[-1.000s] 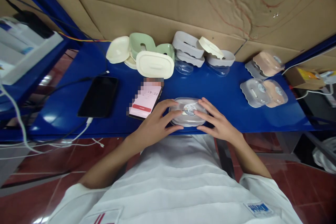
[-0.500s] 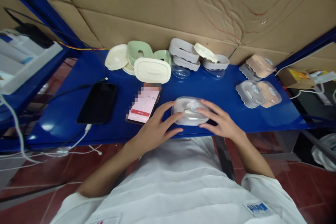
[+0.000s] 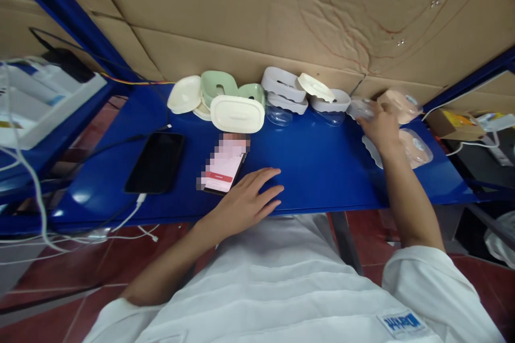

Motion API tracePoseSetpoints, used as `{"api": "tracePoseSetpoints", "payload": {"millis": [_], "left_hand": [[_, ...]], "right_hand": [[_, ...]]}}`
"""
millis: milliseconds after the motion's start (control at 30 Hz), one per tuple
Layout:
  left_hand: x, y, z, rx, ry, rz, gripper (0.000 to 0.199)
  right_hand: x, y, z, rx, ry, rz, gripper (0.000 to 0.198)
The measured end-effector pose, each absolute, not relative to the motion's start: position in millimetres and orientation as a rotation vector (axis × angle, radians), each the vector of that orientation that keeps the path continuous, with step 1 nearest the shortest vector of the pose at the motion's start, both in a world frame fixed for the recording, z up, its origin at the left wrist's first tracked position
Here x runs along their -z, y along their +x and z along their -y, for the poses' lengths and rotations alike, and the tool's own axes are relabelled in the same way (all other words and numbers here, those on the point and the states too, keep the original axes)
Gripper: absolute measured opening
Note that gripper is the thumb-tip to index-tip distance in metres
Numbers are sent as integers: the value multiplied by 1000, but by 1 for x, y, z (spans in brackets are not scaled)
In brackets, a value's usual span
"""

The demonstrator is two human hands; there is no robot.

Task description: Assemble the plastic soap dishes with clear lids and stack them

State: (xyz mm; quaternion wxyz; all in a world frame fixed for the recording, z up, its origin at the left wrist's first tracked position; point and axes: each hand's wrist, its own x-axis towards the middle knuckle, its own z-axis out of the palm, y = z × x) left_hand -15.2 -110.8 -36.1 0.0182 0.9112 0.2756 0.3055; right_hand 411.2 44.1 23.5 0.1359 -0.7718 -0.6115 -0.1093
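My right hand [image 3: 380, 126] reaches to the back right of the blue table, its fingers closed over a grey soap box with a clear lid [image 3: 359, 109]. That box is beside a peach soap box [image 3: 398, 105] and partly hidden by my fingers. Below my wrist lie another clear-lidded grey soap box [image 3: 372, 151] and a second peach soap box [image 3: 418, 149], both partly covered by my forearm. My left hand [image 3: 255, 195] rests near the table's front edge, fingers spread and holding nothing, just right of a lit phone [image 3: 223, 163].
Green soap boxes [image 3: 219, 84] and cream lids [image 3: 237, 114] stand at the back left. Grey trays [image 3: 284, 84] with clear lids sit at back centre. A dark phone [image 3: 155, 162] with a white cable lies left. Cardboard [image 3: 225, 16] walls the back.
My right hand has carried the clear-lidded grey soap box from the front centre to the back right. My left hand has let go of it and stays almost in place.
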Motion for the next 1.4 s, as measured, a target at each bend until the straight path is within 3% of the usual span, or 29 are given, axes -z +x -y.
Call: {"api": "tracePoseSetpoints", "payload": {"millis": [167,300,533,667,767,900,1033,1167,1400], "left_hand": [[34,-13,111,-822,2879,-830,19],[33,-12,110,-790,2891,-825,20],[34,-13,111,-794,2908,-825,20],[34,-14,112,-789,2904,-824,20],[34,-15,111,-808,2895,-819,18],[33,-14,111,-868,2891,-803,16],[30,-15,116,-1063,2841,-804,13],[13,-33,111,-1293,2748,-996,22],[-29,-76,0,-820,2654,-1755,40]], "right_hand": [[-8,401,-44,386,-2290,1790,60],[-15,386,-52,464,-1942,2039,60],[-36,295,-63,306,-1229,2273,51],[-24,216,-65,96,-985,2508,65],[-9,172,-80,-30,-997,2539,72],[-2,158,-94,-177,-1061,2414,45],[-12,200,-71,-193,-1022,2224,39],[-9,259,-36,-221,-1209,2140,36],[25,300,-27,-117,-1548,2248,37]]}}
